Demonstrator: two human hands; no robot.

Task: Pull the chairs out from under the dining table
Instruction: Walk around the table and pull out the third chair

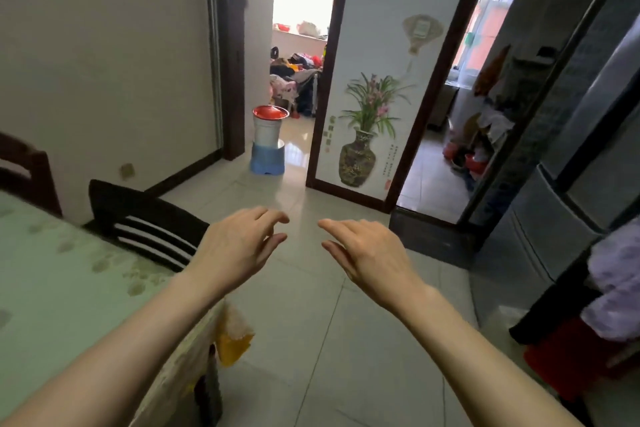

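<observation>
Hands hang empty over the floor at frame centre, fingers loosely spread. Your left hand [239,246] is nearer the dark slatted chair [145,222], tucked against the dining table [52,274] at left; right hand [370,250] lies well apart. Its top rail runs diagonally.

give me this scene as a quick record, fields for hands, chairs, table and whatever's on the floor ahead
left hand: left hand open, fingers loosely curled, held in the air, holding nothing
right hand: right hand open, in the air, holding nothing
near chair: dark slatted chair at the table's far end, backrest close to the edge, untouched
far chair: second chair at left edge, partly cut off
table: dining table at left, patterned covering
floor ahead: blue and white container with red lid by the doorway
right side: grey fridge
</observation>
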